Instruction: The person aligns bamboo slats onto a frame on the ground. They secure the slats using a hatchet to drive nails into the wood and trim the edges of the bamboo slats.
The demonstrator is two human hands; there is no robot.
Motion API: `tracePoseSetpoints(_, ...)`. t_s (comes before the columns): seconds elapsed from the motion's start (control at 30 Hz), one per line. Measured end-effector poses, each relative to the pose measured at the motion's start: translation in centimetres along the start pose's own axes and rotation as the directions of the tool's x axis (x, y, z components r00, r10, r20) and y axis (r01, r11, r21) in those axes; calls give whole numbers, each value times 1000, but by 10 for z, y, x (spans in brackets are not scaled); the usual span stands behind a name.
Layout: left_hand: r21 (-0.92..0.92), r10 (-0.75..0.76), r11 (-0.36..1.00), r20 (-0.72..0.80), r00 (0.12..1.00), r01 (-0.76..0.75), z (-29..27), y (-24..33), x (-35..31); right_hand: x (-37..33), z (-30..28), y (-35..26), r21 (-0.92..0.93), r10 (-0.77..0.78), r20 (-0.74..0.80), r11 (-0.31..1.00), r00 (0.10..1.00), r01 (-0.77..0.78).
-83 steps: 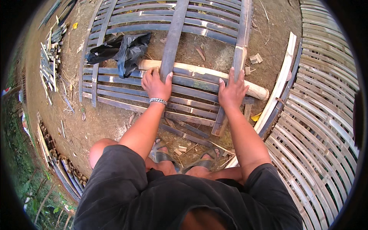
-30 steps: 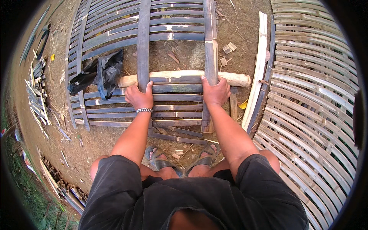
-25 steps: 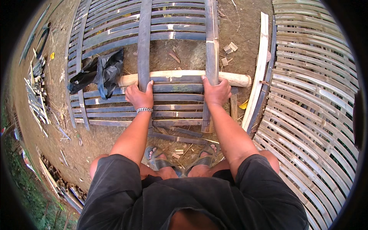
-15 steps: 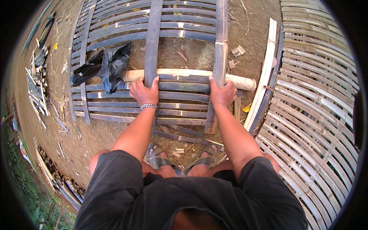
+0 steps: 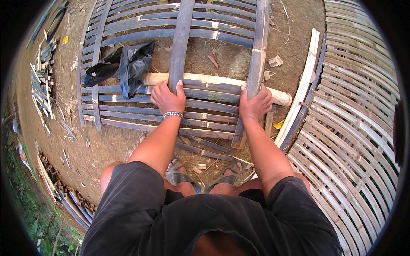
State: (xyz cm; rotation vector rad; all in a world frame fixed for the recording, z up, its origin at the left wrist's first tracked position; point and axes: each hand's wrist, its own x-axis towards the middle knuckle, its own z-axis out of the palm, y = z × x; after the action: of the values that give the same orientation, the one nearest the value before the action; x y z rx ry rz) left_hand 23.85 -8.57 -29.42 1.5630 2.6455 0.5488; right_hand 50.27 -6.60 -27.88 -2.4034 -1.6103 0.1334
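Observation:
A slatted bamboo panel (image 5: 205,115) lies in front of me, its dark strips running crosswise under lengthwise bars. My left hand (image 5: 168,97) is closed over the middle bar (image 5: 181,47), thumb lying along it; a chain bracelet circles that wrist. My right hand (image 5: 256,103) grips the right-hand bar (image 5: 259,51) in the same way. Just beyond both hands, a pale, thick bamboo pole (image 5: 213,81) passes crosswise beneath the bars, its right end sticking out past the panel. A crumpled black plastic bag (image 5: 132,66) rests on the panel left of my left hand.
A second bamboo slat panel (image 5: 350,136) spans the right side. Beside it lies a long pale bamboo strip (image 5: 301,85). Cut strips (image 5: 40,81) are heaped at far left, and bamboo poles (image 5: 68,194) at lower left. Wood offcuts (image 5: 275,61) dot the dirt; my sandalled feet (image 5: 183,177) stand close by.
The panel, pole and surroundings appear slightly farther right in the picture, and my hands have shifted right with them. Both hands keep their hold on the same bars.

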Motion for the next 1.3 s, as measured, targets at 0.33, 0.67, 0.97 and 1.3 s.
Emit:
tracePoseSetpoints(0.33,-75,-50,996,44,998,54,-5,3,2,2,2,3,10,-4,42,1000,999,3)
tracePoseSetpoints(0.67,-60,-17,998,-42,999,15,-3,1,0,4,-4,1,26,21,86,999,996,-23)
tracePoseSetpoints(0.97,-119,-51,992,-28,998,47,-10,3,2,6,-3,9,71,6,22,997,1000,-8)
tracePoseSetpoints(1.3,-159,-49,985,89,995,63,-15,-8,-3,-31,-49,-253,759,-796,-299,135,526,636)
